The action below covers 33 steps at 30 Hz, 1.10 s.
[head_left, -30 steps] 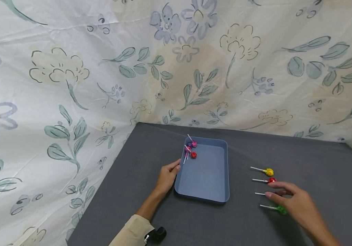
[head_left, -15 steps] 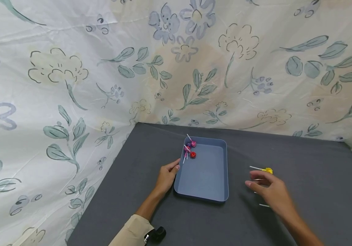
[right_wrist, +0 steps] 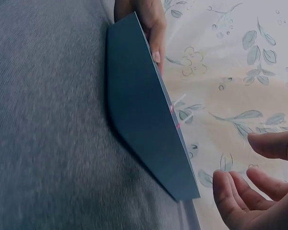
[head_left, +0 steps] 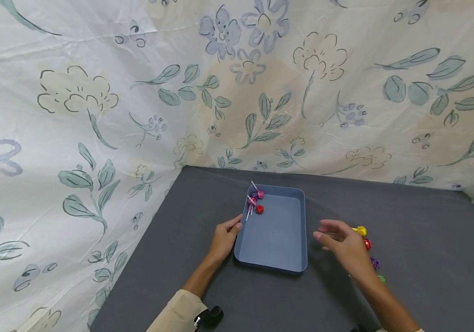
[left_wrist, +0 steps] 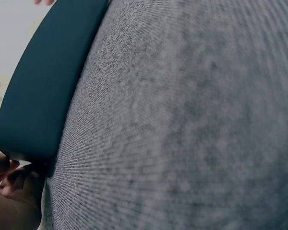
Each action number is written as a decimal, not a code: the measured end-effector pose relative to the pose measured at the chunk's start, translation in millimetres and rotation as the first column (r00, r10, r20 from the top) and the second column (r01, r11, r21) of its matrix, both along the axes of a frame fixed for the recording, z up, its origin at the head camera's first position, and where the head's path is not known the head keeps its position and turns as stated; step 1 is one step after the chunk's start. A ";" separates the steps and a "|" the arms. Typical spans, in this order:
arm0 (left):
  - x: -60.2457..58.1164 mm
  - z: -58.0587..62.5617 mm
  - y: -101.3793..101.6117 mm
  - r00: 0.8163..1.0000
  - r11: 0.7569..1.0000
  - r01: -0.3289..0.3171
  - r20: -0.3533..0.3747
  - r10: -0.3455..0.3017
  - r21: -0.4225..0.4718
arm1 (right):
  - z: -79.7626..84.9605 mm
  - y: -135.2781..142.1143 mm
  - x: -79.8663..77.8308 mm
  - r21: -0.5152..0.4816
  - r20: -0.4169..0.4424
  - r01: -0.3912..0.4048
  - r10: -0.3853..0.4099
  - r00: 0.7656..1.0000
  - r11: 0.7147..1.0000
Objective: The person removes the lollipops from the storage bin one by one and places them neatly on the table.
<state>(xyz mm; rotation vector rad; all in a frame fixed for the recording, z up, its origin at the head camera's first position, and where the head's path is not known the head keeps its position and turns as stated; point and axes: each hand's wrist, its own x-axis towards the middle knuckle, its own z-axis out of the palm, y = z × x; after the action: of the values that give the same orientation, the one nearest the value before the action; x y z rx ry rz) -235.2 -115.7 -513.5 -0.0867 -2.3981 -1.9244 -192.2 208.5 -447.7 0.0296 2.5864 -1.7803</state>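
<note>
In the head view, my left hand (head_left: 222,240) holds the left rim of a blue-grey rectangular tray (head_left: 271,244). Several wrapped lollipops lie in the tray's far left corner, among them a pink one (head_left: 260,194) and a red one (head_left: 259,209). My right hand (head_left: 346,246) hovers just right of the tray. Its thumb and fingers stand apart with nothing between them, as the right wrist view confirms. Behind it lie a yellow lollipop (head_left: 360,231), a red lollipop (head_left: 367,243), a purple lollipop (head_left: 375,263) and a green lollipop (head_left: 382,279); the hand and forearm hide their sticks.
Dark grey cloth (head_left: 435,240) covers the table. A flower-patterned white curtain (head_left: 324,101) rises at its back and left edges. Two sticks poke over the tray's rim in the right wrist view.
My right hand has moved left, from above the row of lollipops to near the tray's right side. The row stays in place. My left hand keeps its hold on the tray.
</note>
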 end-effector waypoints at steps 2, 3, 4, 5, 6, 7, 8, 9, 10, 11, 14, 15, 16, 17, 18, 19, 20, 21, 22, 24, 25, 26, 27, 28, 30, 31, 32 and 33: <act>-0.5 -0.2 0.1 1.000 1.000 -0.001 0.000 0.001 -0.001 | 0.1 -4.0 -2.0 -0.023 0.001 -0.002 0.002 1.000 1.000; -0.8 -0.2 0.1 1.000 1.000 -0.002 0.002 0.002 -0.001 | 0.2 -6.0 -3.1 -0.031 0.002 -0.001 0.001 1.000 1.000; -1.3 -0.1 0.0 1.000 1.000 -0.004 0.004 0.004 0.000 | 0.5 -8.1 -4.3 -0.041 0.003 -0.002 0.003 1.000 0.999; -1.7 0.0 0.0 1.000 1.000 -0.006 0.009 0.006 0.002 | 0.6 -10.2 -5.6 -0.044 0.005 -0.004 0.004 1.000 0.999; -1.9 0.2 -0.1 1.000 1.000 -0.008 0.011 0.008 0.004 | 0.9 -12.5 -6.8 -0.043 0.007 -0.006 0.006 1.000 0.999; -2.0 0.2 -0.2 1.000 1.000 -0.006 0.004 0.006 0.000 | 1.1 -14.9 -8.0 -0.042 0.011 -0.007 0.007 1.000 0.999; -2.0 0.1 -0.3 1.000 1.000 -0.007 0.005 0.007 -0.001 | 1.1 -17.3 -9.0 -0.038 0.018 -0.009 0.010 1.000 0.999; -1.6 0.3 -0.4 1.000 1.000 -0.009 0.010 0.008 0.002 | 1.1 -19.8 -9.9 -0.033 0.026 -0.012 0.013 1.000 0.999; -1.4 0.3 -0.5 1.000 1.000 -0.009 0.010 0.009 0.000 | 0.7 -22.2 -11.0 -0.028 0.036 -0.013 0.014 0.999 1.000; -1.1 0.1 -0.6 1.000 1.000 -0.009 0.007 0.009 -0.004 | 0.3 -24.8 -12.0 -0.030 0.045 -0.015 0.016 0.999 0.999; 0.1 -0.4 -0.6 1.000 1.000 -0.012 0.007 0.012 -0.010 | -1.2 -32.4 -14.7 -0.043 0.058 -0.021 0.023 0.998 0.999; 0.2 -0.6 -0.5 1.000 1.000 -0.012 0.005 0.012 -0.014 | -1.5 -34.7 -15.7 -0.051 0.057 -0.022 0.025 0.998 0.998; 0.0 -0.7 -0.5 1.000 1.000 -0.014 0.008 0.014 -0.013 | -1.8 -37.0 -16.7 -0.061 0.056 -0.026 0.029 0.998 0.998; -0.1 -0.9 -0.3 1.000 1.000 -0.015 0.010 0.015 -0.012 | -1.9 -39.3 -17.5 -0.072 0.054 -0.031 0.035 0.998 0.997; -0.2 -0.9 -0.3 1.000 1.000 -0.017 0.015 0.017 -0.009 | -1.9 -41.4 -18.3 -0.075 0.052 -0.033 0.037 0.998 0.997; -0.6 -1.0 -0.1 1.000 1.000 -0.018 0.018 0.018 -0.008 | -2.0 -43.3 -19.5 -0.082 0.049 -0.034 0.038 0.998 0.996; -0.8 -0.8 0.1 1.000 1.000 -0.018 0.022 0.019 -0.006 | -2.1 -45.1 -20.9 -0.089 0.047 -0.034 0.039 0.998 0.995; -1.2 -0.8 0.2 1.000 1.000 -0.019 0.022 0.019 -0.007 | -2.3 -46.9 -22.4 -0.095 0.045 -0.033 0.038 0.998 0.995; -1.3 -0.6 0.3 1.000 1.000 -0.020 0.024 0.020 -0.005 | -2.5 -48.7 -24.0 -0.101 0.044 -0.032 0.037 0.998 0.994; -1.2 0.2 0.5 0.999 1.000 -0.020 0.024 0.020 -0.005 | -2.8 -52.3 -27.3 -0.107 0.044 -0.024 0.029 0.999 0.994; -1.1 0.6 0.6 1.000 1.000 -0.019 0.023 0.019 -0.007 | -3.0 -54.0 -28.9 -0.109 0.044 -0.020 0.025 0.999 0.994; -0.9 0.9 0.7 1.000 1.000 -0.018 0.023 0.018 -0.006 | -3.3 -55.6 -30.5 -0.111 0.046 -0.017 0.022 0.999 0.994; -0.8 1.1 0.7 1.000 1.000 -0.017 0.024 0.017 -0.006 | -3.6 -57.3 -31.9 -0.110 0.045 -0.016 0.021 0.999 0.994; -0.8 1.1 0.8 1.000 1.000 -0.016 0.024 0.016 -0.004 | -3.7 -59.0 -33.1 -0.106 0.049 -0.015 0.020 0.999 0.994; -0.3 1.3 0.9 1.000 1.000 -0.014 0.016 0.014 -0.006 | -4.5 -62.2 -35.7 -0.104 0.048 -0.015 0.020 0.999 0.994; -0.2 1.3 0.8 1.000 1.000 -0.013 0.014 0.014 -0.006 | -5.0 -63.8 -37.1 -0.106 0.048 -0.018 0.024 0.999 0.994; -0.3 1.0 0.7 1.000 1.000 -0.014 0.016 0.014 -0.006 | -5.4 -65.3 -38.1 -0.107 0.046 -0.022 0.027 0.999 0.994; -0.4 0.9 0.7 1.000 1.000 -0.014 0.015 0.014 -0.006 | -5.5 -66.9 -39.1 -0.109 0.047 -0.027 0.032 0.998 0.994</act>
<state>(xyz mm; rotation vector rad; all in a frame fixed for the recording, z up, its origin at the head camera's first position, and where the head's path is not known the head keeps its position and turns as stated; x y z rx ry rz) -235.6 -115.0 -512.7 -0.0561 -2.4073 -1.9184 -231.2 141.6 -453.3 0.0341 2.4400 -1.8824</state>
